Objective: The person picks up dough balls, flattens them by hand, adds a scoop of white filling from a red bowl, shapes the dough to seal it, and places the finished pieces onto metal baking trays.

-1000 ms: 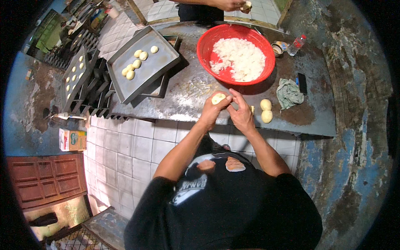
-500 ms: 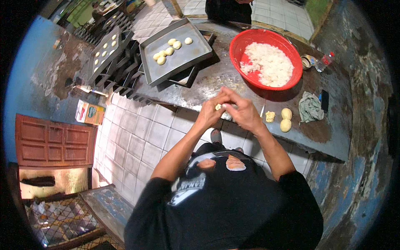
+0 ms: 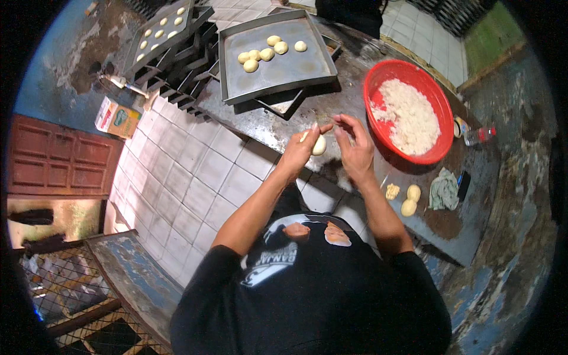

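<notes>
A pale dough ball (image 3: 319, 145) bulges from the fingers of my left hand (image 3: 297, 152), which grips it over the table's near edge. Just to its right, my right hand (image 3: 357, 152) is raised with its fingers apart and slightly curled, holding nothing that I can see. Beyond my hands is a square metal tray (image 3: 325, 72) with several round dough balls (image 3: 267, 54) grouped on it. On the table right of my right hand sit a small crumbly yellow lump (image 3: 391, 191) and two dough pieces (image 3: 411, 200) touching each other.
A red basin (image 3: 374, 121) of white crumbly filling (image 3: 414, 112) stands on the right. Near it lie a crumpled cloth (image 3: 444, 189), a dark phone-like object (image 3: 464, 184) and a clear bottle (image 3: 478, 136). Stacked trays (image 3: 171, 70) rise at the left, above a carton (image 3: 118, 118).
My hands were together over the dough; now they are apart. The left keeps a rounded dough ball, and the right has let go. The view has shifted, so the table appears tilted.
</notes>
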`<action>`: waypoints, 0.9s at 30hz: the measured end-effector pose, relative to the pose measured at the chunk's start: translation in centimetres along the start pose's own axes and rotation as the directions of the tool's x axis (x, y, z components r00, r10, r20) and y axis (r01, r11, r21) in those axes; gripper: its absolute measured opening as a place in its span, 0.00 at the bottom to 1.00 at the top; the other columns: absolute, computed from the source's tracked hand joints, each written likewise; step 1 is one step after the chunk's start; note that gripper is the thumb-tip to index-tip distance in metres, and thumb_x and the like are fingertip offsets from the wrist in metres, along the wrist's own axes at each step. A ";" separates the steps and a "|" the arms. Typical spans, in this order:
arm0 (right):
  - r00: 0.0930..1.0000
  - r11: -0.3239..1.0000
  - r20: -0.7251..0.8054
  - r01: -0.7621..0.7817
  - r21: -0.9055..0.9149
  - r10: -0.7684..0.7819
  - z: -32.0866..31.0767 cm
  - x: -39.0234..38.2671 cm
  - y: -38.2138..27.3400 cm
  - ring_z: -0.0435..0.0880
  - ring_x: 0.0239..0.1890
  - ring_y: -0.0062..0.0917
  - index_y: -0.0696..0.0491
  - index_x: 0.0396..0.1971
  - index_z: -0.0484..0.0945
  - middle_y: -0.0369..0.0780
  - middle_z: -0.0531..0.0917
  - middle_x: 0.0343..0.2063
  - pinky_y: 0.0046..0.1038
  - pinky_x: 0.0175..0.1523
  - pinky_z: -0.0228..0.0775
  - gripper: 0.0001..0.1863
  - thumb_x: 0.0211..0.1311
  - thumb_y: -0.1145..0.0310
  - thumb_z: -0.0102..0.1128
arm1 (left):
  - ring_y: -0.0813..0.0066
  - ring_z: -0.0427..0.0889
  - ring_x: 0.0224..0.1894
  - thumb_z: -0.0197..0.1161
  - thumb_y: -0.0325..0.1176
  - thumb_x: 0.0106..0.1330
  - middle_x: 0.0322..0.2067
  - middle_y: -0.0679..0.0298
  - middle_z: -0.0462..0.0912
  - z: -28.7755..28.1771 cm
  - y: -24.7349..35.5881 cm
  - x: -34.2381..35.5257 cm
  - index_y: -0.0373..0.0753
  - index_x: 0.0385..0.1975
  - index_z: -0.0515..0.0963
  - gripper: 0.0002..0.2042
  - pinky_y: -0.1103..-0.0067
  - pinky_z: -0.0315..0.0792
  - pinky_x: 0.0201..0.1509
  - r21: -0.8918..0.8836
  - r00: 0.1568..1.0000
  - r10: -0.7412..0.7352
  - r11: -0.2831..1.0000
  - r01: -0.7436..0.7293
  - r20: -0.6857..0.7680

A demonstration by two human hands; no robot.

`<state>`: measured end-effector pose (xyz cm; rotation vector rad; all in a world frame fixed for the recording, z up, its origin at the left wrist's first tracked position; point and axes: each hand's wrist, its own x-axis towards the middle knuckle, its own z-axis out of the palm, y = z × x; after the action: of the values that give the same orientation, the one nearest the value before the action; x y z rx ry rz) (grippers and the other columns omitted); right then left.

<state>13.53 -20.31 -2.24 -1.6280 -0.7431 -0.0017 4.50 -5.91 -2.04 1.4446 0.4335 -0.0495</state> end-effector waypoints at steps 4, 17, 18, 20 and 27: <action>0.978 0.973 0.171 0.146 -0.178 -0.116 5.8 1.9 1.9 0.81 0.50 0.28 0.60 0.56 0.72 0.43 0.82 0.45 0.31 0.58 0.71 0.22 0.70 0.63 0.61 | 0.67 0.52 0.75 0.36 0.66 0.74 0.74 0.60 0.54 -2.8 -0.1 3.0 0.47 0.76 0.53 0.37 0.70 0.43 0.77 -0.538 0.992 0.064 0.843 0.002 0.104; 0.730 0.959 0.659 0.018 -0.284 0.182 30.1 22.7 11.9 0.81 0.47 0.37 0.57 0.54 0.74 0.48 0.80 0.48 0.35 0.49 0.74 0.18 0.69 0.65 0.59 | 0.67 0.71 0.65 0.50 0.36 0.77 0.67 0.53 0.68 -24.0 -3.6 9.5 0.32 0.69 0.62 0.24 0.74 0.67 0.64 -0.258 0.744 0.115 0.894 -0.367 -0.659; 0.776 0.934 0.630 0.247 -0.258 -0.031 32.1 23.5 14.3 0.80 0.48 0.40 0.57 0.54 0.73 0.50 0.79 0.49 0.37 0.50 0.73 0.19 0.67 0.66 0.61 | 0.67 0.72 0.64 0.49 0.35 0.77 0.65 0.54 0.70 -26.0 -5.2 9.1 0.33 0.68 0.64 0.23 0.74 0.67 0.64 -0.264 0.761 0.053 0.921 -0.288 -0.647; 0.523 0.806 0.849 0.534 -0.256 -0.078 35.0 25.1 17.6 0.77 0.53 0.45 0.58 0.55 0.73 0.52 0.77 0.52 0.41 0.55 0.69 0.21 0.64 0.66 0.62 | 0.66 0.73 0.63 0.51 0.35 0.77 0.62 0.55 0.74 -28.9 -7.7 8.0 0.33 0.66 0.67 0.21 0.74 0.65 0.66 -0.349 0.760 -0.030 0.900 -0.263 -0.649; 0.262 0.700 0.941 0.713 -0.039 -0.214 38.0 24.9 22.5 0.61 0.71 0.47 0.62 0.56 0.71 0.51 0.64 0.68 0.45 0.73 0.54 0.25 0.63 0.65 0.61 | 0.69 0.77 0.58 0.53 0.30 0.75 0.57 0.57 0.78 -32.6 -8.5 4.5 0.33 0.64 0.69 0.20 0.75 0.69 0.62 -0.166 0.692 -0.048 0.981 -0.104 -0.721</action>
<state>28.24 24.70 -20.31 -1.7029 -2.2904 0.3007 -2.16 25.35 -13.56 1.2269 1.0390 0.6060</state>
